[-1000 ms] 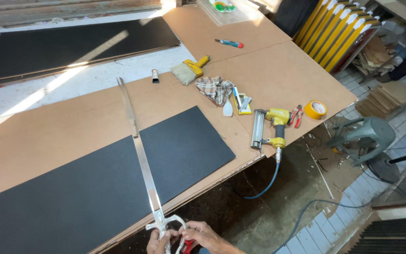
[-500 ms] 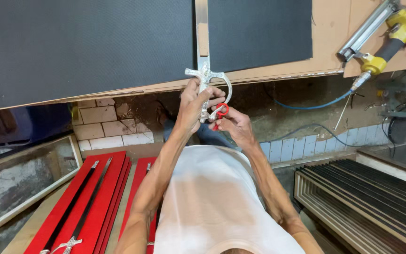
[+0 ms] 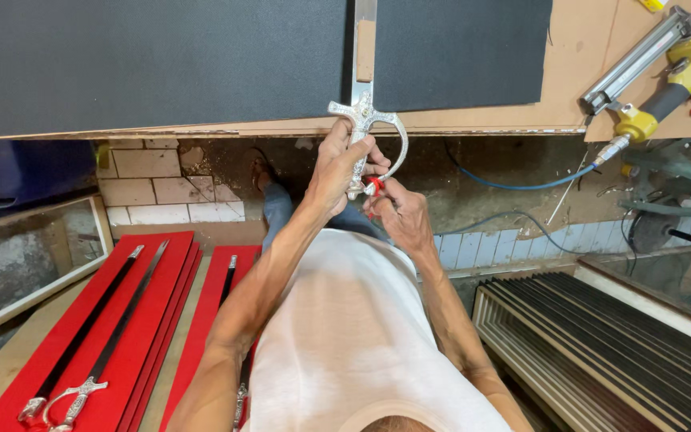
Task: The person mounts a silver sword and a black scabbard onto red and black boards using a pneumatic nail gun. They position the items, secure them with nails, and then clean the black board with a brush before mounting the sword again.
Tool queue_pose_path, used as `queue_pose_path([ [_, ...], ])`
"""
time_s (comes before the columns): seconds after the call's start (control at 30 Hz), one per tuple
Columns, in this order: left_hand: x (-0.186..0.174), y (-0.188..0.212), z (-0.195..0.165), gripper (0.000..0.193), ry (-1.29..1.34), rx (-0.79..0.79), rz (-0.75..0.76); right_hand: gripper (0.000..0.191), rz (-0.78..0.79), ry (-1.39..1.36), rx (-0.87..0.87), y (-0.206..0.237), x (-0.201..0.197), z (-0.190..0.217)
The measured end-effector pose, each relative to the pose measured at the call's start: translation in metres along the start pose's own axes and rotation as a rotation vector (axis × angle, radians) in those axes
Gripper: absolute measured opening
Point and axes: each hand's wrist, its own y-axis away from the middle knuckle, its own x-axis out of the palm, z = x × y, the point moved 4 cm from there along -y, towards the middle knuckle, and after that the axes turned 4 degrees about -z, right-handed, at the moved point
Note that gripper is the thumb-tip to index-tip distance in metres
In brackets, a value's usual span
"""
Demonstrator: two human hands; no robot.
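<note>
The left hand (image 3: 337, 172) is closed around the silver sword hilt (image 3: 361, 132) at the workbench edge (image 3: 481, 128); the blade (image 3: 364, 40) runs straight toward 12 o'clock over the black panel (image 3: 153, 64). The right hand (image 3: 401, 216), at 5 o'clock from the hilt, pinches a small red tool (image 3: 373, 186) against the pommel

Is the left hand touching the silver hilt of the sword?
Touching. The head view shows the left hand wrapped around the silver hilt of the sword, fingers closed on its grip with no gap.
</note>
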Motion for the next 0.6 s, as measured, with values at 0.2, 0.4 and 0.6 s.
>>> queue_pose_path([
  [0.2, 0.003, 0.002, -0.009, 0.033, 0.078, -0.041, 0.040, 0.036, 0.010, -0.029, 0.016, 0.003, -0.011, -0.037],
  [0.4, 0.003, -0.005, -0.006, 0.028, 0.106, -0.037, 0.027, 0.028, 0.198, -0.269, -0.086, 0.015, -0.020, -0.033],
  [0.6, 0.005, -0.011, -0.002, 0.028, 0.110, -0.047, 0.023, 0.061, 0.244, -0.670, 0.272, 0.008, -0.019, -0.012],
])
